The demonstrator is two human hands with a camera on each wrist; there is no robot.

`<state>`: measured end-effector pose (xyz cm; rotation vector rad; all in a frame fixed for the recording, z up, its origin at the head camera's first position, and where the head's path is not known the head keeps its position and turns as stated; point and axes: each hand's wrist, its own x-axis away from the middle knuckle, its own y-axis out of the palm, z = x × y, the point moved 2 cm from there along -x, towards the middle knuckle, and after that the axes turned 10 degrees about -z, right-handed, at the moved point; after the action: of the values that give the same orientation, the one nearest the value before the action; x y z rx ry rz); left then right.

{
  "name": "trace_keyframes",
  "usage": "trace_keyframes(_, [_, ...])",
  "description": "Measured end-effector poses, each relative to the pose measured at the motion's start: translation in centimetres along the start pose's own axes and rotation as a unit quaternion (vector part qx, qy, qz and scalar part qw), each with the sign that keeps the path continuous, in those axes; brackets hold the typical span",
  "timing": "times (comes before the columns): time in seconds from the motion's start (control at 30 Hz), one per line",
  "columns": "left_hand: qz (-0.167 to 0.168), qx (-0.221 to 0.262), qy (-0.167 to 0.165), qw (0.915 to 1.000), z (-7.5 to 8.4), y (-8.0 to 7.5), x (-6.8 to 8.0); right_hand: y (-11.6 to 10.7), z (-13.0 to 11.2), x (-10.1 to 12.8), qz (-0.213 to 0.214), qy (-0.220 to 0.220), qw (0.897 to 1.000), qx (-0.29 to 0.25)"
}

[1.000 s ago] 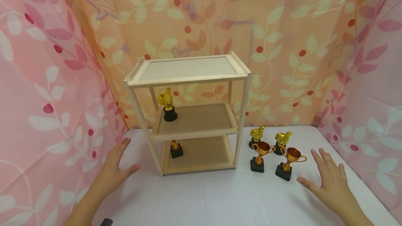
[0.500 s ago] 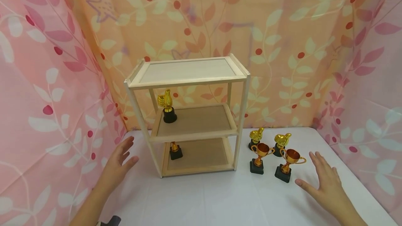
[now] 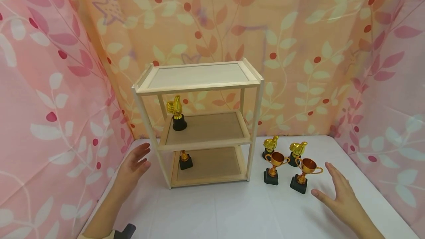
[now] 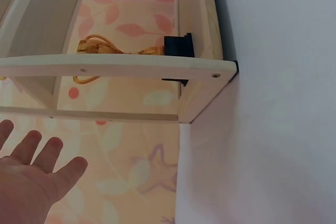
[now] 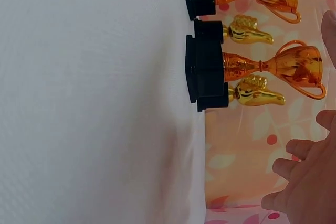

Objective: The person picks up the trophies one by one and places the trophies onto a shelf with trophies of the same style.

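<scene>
Right hand: fingers spread, holding nothing, just beside the nearer cup on the table. Left hand: loosely spread, near shelf. I'd pinch the cup's stem, lift straight; thumb trophy sits close behind.

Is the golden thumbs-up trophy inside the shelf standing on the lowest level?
No, the thumbs-up trophy stands on the middle level, and a cup trophy stands on the lowest level.
</scene>
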<state>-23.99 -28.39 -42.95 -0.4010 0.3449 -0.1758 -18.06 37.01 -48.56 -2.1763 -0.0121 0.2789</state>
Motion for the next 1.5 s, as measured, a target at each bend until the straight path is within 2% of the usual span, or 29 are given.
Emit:
trace_keyframes(0.3, [-0.013,0.033,-0.008,0.9993,0.3,0.8,-1.0,-0.2,-0.2,0.0,-0.019,0.018,1.0,-0.005])
trace_keyframes(0.73, [-0.017,0.06,-0.015,0.9979,0.3,1.3,-1.3,-0.9,0.6,0.3,0.025,-0.019,0.999,0.005])
trace_keyframes(0.93, [-0.004,0.065,-0.011,0.9978,0.4,1.6,-1.5,-1.0,0.7,0.3,0.026,-0.023,0.999,0.0])
trace_keyframes(1.1, [0.009,0.064,-0.014,0.9978,0.6,1.7,-1.6,-0.9,0.4,0.2,0.007,-0.013,1.0,-0.016])
trace_keyframes(1.33, [0.025,0.079,0.011,0.9965,0.5,1.9,-2.0,-0.6,0.2,-0.4,-0.046,0.052,0.997,-0.027])
trace_keyframes(1.5, [0.036,0.107,0.018,0.9934,0.3,2.0,-2.4,-0.2,0.4,-0.7,-0.051,0.051,0.996,-0.06])
